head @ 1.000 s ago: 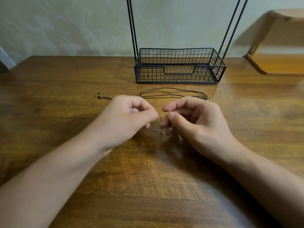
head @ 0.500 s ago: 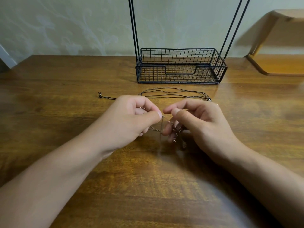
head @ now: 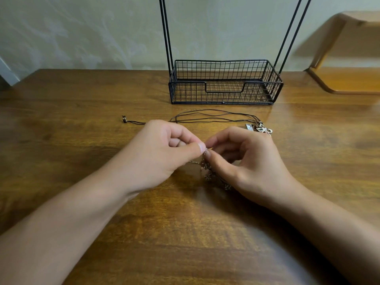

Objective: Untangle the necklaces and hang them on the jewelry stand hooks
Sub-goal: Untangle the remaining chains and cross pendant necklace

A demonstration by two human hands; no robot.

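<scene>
1. Centre of frame: left hand [head: 164,149] and right hand [head: 244,159], slightly apart 0.5 s ago, now meet thumb-tip to thumb-tip, each pinching the bead chain [head: 208,171]; probably working 1 knot.
2. Just above: cord necklace [head: 216,118] flat, unmoved, pendants [head: 261,128] at its right end.
3. Upper centre: jewelry stand [head: 224,87] on wooden table [head: 82,120]; hooks out of frame. Nothing hung.

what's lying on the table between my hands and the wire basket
In the head view, black cord necklaces lie on the table between the hands and the wire basket.
</scene>
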